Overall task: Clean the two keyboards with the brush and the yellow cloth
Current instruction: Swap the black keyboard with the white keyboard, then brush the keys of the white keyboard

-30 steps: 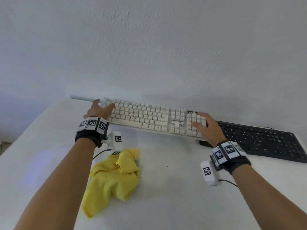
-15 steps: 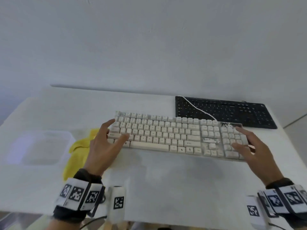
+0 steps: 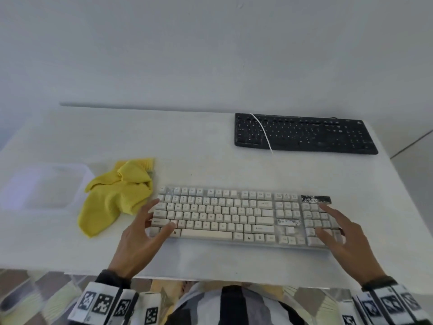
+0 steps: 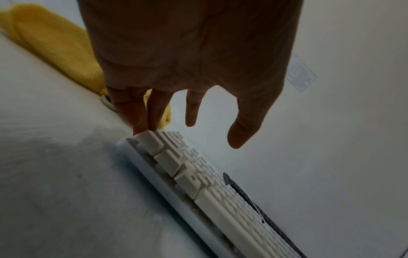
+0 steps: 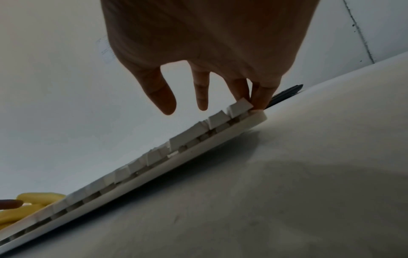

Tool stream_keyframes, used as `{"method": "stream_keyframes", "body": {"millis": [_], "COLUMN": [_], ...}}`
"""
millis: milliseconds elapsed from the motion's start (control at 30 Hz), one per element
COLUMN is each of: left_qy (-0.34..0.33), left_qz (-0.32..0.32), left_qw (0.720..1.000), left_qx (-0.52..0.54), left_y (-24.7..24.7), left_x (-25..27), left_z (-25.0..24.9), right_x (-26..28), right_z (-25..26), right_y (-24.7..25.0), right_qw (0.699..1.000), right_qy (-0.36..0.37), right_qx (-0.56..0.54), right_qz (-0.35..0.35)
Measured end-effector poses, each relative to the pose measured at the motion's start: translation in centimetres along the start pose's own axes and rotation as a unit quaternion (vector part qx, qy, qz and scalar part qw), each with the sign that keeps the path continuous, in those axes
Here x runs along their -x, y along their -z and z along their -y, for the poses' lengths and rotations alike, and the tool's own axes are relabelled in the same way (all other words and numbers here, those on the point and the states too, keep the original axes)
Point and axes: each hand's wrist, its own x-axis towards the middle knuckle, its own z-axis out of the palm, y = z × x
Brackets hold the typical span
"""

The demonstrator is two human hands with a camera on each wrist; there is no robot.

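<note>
white keyboard [image 3: 243, 216] | left hand [image 3: 138, 240], right hand [image 3: 344, 240] at its ends | fingers [image 4: 141, 113] spread, touching edges

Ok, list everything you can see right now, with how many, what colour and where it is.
white keyboard: one, cream white, near middle of the table, grime patches at its right end.
black keyboard: one, black, far right, a white cable across it.
yellow cloth: one, yellow, crumpled left of the white keyboard.
clear container: one, transparent, far left.
table: one, white.
wall: pale grey, behind.
left hand: fingers spread at the white keyboard's left end.
right hand: fingers spread at its right end.
</note>
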Motion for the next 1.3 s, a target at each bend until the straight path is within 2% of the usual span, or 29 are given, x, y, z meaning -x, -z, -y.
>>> {"method": "stream_keyframes", "body": {"millis": [200, 267, 333, 433, 467, 567, 633, 733, 833, 1000, 1167, 1300], "left_qy": [-0.010, -0.026, -0.044, -0.066, -0.051, 0.034, 0.052, 0.034, 0.029, -0.040, -0.008, -0.007], "left_qz": [0.003, -0.010, -0.083, -0.202, -0.203, -0.103, -0.073, -0.087, -0.130, -0.218, -0.263, -0.259], "left_qw": [0.999, 0.997, 0.988, 0.953, 0.949, 0.960, 0.959, 0.968, 0.980, 0.975, 0.961, 0.965], "left_qx": [-0.044, -0.076, -0.123, -0.215, -0.236, -0.258, -0.268, -0.232, -0.147, -0.031, 0.082, 0.045], "left_y": [0.0, 0.5, 1.6, 3.4, 4.1, 5.7, 6.1, 6.7, 8.8, 12.3, 14.3, 15.2], "left_x": [0.1, -0.5, -1.5, -2.9, -3.4, -5.0, -5.8, -6.5, -6.1, -3.0, -1.1, -0.8], "left_z": [1.1, 1.7, 2.6, 3.7, 4.0, 4.8, 5.7, 6.6, 7.0, 7.2, 7.1, 8.0], "right_x": [-0.5, -0.8, -1.1, -1.9, -2.2, -3.5, -4.4, -5.9, -7.4, -9.1, -9.8, -10.4], "right_z": [-0.5, 0.2, 1.8, 5.8, 7.4, 12.5, 15.8, 20.3, 24.4, 30.0, 33.3, 34.0], "right_y": [-0.4, -0.3, -0.6, -2.1, -2.9, -6.0, -8.2, -11.3, -14.9, -20.4, -25.1, -27.7], "right_qw": [0.999, 0.999, 0.995, 0.989, 0.986, 0.976, 0.963, 0.937, 0.902, 0.807, 0.742, 0.675], "right_qy": [-0.011, -0.011, 0.006, 0.082, 0.107, 0.183, 0.245, 0.309, 0.363, 0.441, 0.501, 0.572], "right_qx": [0.016, 0.047, 0.092, 0.118, 0.117, 0.114, 0.114, 0.137, 0.172, 0.306, 0.361, 0.378], "right_qz": [0.027, 0.016, -0.022, -0.047, -0.041, -0.009, 0.020, 0.088, 0.156, 0.247, 0.263, 0.273]}}
